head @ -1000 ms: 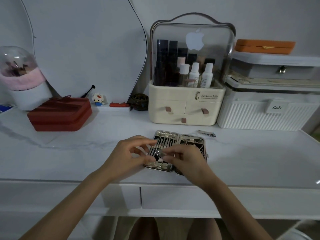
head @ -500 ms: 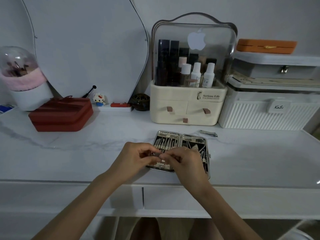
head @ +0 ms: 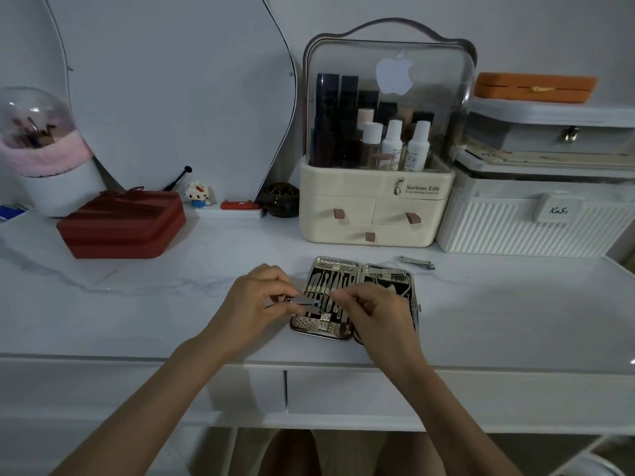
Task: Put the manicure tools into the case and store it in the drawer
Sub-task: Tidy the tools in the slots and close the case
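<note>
Left hand (head: pixel 256 297): we pinch a clipper (head: pixel 304 301).
Right hand (head: pixel 376 309): fingers curled (grip unclear).
Case (head: pixel 321 329): open.

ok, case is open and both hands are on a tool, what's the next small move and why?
Probably seat the nail clipper into a free slot in the left half of the open case. The left hand pinches it at the case's left edge, the right hand steadies its far end, and a second clipper lies loose on the table.

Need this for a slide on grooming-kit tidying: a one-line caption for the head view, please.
Both hands, left and right, hold a metal tool over the open manicure case.
</note>
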